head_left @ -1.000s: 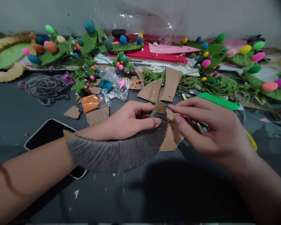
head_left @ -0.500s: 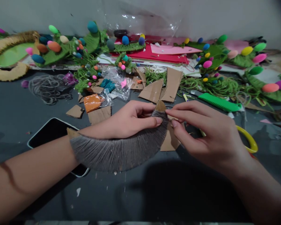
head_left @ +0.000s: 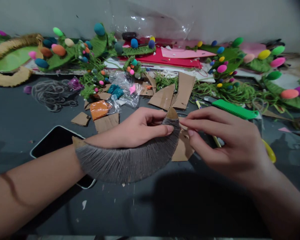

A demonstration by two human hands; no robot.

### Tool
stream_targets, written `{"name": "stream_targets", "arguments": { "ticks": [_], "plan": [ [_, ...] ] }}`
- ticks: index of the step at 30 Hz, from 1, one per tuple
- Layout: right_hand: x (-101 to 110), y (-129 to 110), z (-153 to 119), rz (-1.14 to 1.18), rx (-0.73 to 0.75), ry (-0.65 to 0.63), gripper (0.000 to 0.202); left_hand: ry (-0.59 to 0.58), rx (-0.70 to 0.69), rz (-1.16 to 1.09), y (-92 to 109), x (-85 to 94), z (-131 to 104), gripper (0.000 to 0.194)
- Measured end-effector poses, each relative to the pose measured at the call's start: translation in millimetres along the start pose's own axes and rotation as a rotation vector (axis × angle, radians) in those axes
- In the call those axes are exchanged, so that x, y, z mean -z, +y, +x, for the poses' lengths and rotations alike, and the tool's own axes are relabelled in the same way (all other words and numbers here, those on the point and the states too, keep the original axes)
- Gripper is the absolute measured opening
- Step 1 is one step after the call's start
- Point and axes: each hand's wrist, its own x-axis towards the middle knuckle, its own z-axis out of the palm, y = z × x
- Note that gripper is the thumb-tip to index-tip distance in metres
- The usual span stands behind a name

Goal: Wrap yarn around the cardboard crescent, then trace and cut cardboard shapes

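Note:
A crescent of cardboard wrapped in grey yarn [head_left: 130,161] spans the middle of the view, with bare cardboard at both tips. My left hand [head_left: 145,128] grips it near its right tip, thumb on the yarn and fingers behind. The crescent's left tip lies over my left wrist. Just right of the right tip is my right hand [head_left: 220,143], its thumb and fingertips brought close together in a pinch. Whatever lies between those fingertips is too small to make out. Cardboard pieces [head_left: 183,148] rest on the dark table behind the crescent.
A phone [head_left: 52,143] lies partly under my left forearm. Behind are grey yarn [head_left: 51,95], an orange clay packet [head_left: 100,109], green yarn [head_left: 237,95] and a green cutter [head_left: 235,109]. Yellow handles [head_left: 269,151] show beside my right hand. Green leaf shapes with coloured balls line the back.
My right hand has moved slightly right, away from the crescent's tip, and now covers more of the yellow handles. My left hand and the crescent are nearly unmoved.

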Motion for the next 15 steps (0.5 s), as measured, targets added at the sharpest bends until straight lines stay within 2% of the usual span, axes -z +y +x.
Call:
{"name": "stream_targets", "arguments": {
  "ticks": [15],
  "plan": [
    [-3.9, -1.7, -1.5, 0.003, 0.006, -0.010, 0.024, 0.002, -0.016, -0.002, -1.2, -0.7, 1.8, 0.021]
  ]
}}
